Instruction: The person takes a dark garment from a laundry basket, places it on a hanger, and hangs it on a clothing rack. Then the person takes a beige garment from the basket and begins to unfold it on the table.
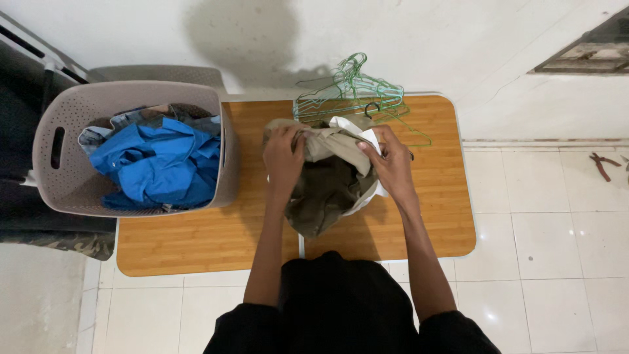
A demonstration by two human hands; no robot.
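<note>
An olive-khaki garment [327, 180] with white lining lies bunched on the wooden table [209, 242] in front of me. My left hand [283, 157] grips its upper left edge. At the upper right edge my right hand [388, 158] pinches the fabric near the white part. A dark hanger hook [372, 108] pokes up just behind the garment, between my hands.
A grey laundry basket [65, 177] with blue clothes [157, 164] stands at the table's left end. Several green wire hangers [354, 92] lie at the table's back edge. Pliers [604, 164] rest on the white tiled floor at the right.
</note>
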